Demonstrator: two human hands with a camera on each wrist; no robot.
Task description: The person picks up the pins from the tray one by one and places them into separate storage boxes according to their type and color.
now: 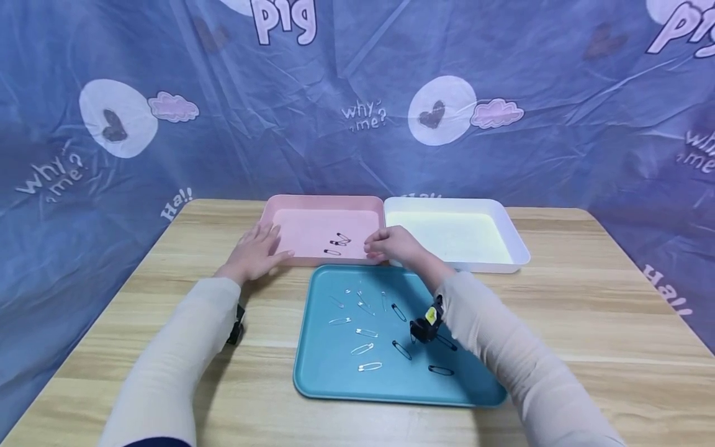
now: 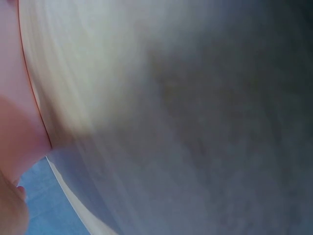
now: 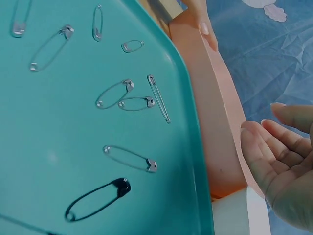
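Observation:
My right hand is over the right front edge of the pink tray. In the right wrist view its thumb stands apart from the loosely bent fingers, and nothing shows between them. My left hand touches the pink tray's left front corner, thumb spread along the front wall. Several black safety pins lie inside the pink tray. On the teal tray are scattered silver safety pins and black safety pins, some partly hidden by my right wrist.
A white tray stands against the pink tray's right side. All three trays sit on a wooden table. Behind it hangs a blue printed cloth. The left wrist view is mostly blurred tabletop.

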